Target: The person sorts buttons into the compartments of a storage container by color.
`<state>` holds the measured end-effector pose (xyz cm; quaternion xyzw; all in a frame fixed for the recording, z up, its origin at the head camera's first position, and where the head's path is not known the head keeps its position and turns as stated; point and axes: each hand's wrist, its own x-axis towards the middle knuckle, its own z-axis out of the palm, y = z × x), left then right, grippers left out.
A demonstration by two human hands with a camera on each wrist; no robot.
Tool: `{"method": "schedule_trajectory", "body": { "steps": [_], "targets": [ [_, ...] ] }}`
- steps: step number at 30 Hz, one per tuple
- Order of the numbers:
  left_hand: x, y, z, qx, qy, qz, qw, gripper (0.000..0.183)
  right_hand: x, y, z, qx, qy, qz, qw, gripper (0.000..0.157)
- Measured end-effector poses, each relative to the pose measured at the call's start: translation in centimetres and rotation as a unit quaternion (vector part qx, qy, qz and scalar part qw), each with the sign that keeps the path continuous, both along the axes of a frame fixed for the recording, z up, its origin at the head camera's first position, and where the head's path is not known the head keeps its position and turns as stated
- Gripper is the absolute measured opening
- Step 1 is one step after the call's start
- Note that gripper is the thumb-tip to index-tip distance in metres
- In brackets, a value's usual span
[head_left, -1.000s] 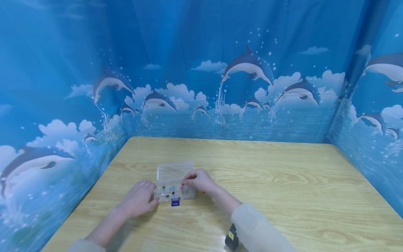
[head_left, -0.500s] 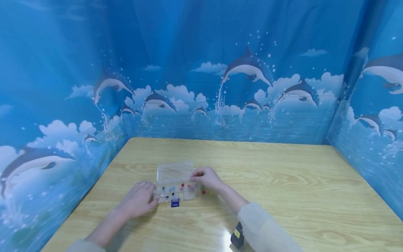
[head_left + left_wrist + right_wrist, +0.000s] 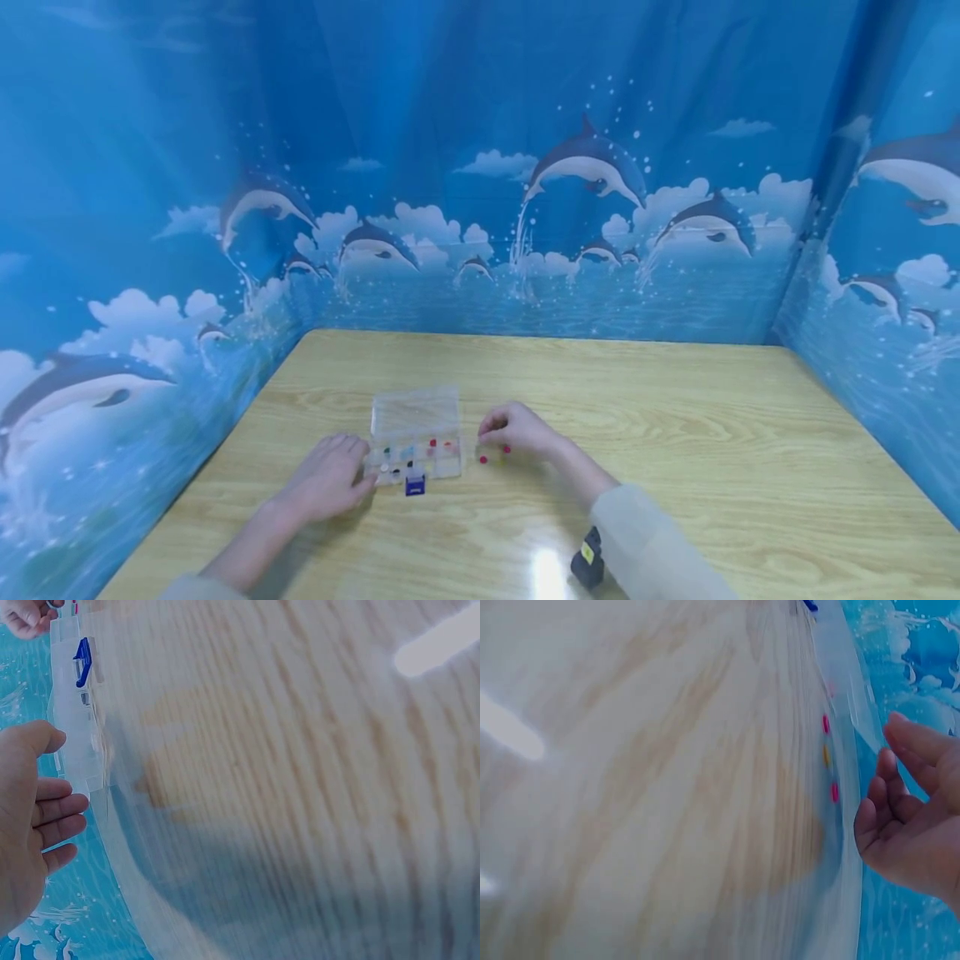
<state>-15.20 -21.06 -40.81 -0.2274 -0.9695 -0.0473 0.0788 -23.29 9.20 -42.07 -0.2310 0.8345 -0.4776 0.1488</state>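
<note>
A clear plastic compartment box (image 3: 448, 468) lies on the table with its lid (image 3: 415, 410) tilted back. Small coloured pieces, red, white, green and black among them, sit in its compartments. A blue latch (image 3: 415, 485) is on the front side. My left hand (image 3: 326, 477) rests at the box's left end, fingers extended and thumb by the front corner. To the right of the box, my right hand (image 3: 517, 429) hovers low with loosely curled fingers; no piece shows between thumb and forefinger. Near it on the table are two red pieces (image 3: 835, 792) and a yellow piece (image 3: 826, 756).
The wood-grain table (image 3: 675, 442) extends to the right and behind the box. A blue dolphin-print curtain (image 3: 465, 150) hangs around its back and sides. A black device (image 3: 588, 560) with a yellow mark is at the right sleeve.
My right hand has moved right, from above the box to the loose pieces beside it. A red piece it pinched earlier is no longer in its fingers. The left hand has stayed put.
</note>
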Motion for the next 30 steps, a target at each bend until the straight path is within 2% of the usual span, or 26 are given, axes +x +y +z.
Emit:
{"method": "schedule_trajectory", "body": {
  "steps": [9,20,25,30],
  "targets": [
    [0.0,-0.1,-0.2,-0.001,-0.002,-0.002,1.0,0.038,-0.2,2.0,-0.4,0.009,-0.002,0.051,0.999,0.011],
    [-0.1,-0.2,-0.4,0.0,0.0,-0.003,1.0,0.037,-0.3,2.7,-0.7,0.052,0.0,0.068,0.996,0.01],
    [-0.2,-0.2,-0.4,-0.004,-0.003,0.0,1.0,0.037,-0.3,2.7,-1.1,0.053,0.019,0.088,0.995,0.009],
    [-0.2,-0.2,-0.3,-0.004,-0.005,0.002,1.0,0.036,-0.3,2.6,-1.3,0.063,0.03,0.088,0.994,0.009]
  ]
}}
